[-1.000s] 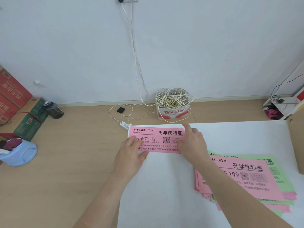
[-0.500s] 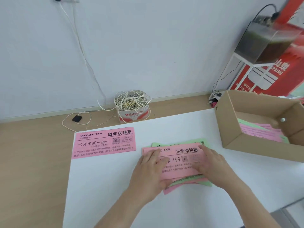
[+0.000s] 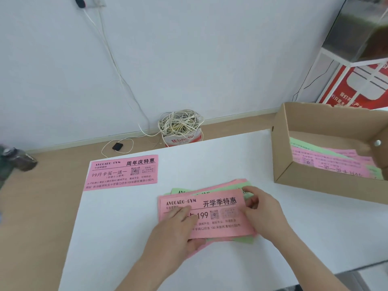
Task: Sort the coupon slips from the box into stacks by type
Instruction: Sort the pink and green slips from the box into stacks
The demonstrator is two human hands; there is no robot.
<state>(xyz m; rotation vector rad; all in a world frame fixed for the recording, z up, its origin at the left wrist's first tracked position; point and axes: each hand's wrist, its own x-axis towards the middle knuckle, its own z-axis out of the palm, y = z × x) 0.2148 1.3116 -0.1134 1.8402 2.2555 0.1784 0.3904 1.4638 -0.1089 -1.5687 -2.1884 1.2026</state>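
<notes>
A loose pile of pink and green coupon slips (image 3: 218, 206) lies in the middle of the white table (image 3: 126, 238), a pink slip on top. My left hand (image 3: 178, 229) grips the pile's near left corner, thumb on the top slip. My right hand (image 3: 264, 211) pinches the top slip's right edge. One pink slip (image 3: 121, 172) lies alone flat at the table's far left corner. An open cardboard box (image 3: 302, 181) at the right holds more pink and green slips (image 3: 327, 160).
On the floor past the table stand a tub of tangled white cables (image 3: 181, 128), a black adapter (image 3: 117, 146) and a dark bottle (image 3: 19, 159) at far left. A red carton and a metal rack (image 3: 357, 80) stand behind the box.
Both hands left the lone pink slip at the far left and came to the mixed pile. They now grip the pile, and the top pink slip is slightly lifted and shifted.
</notes>
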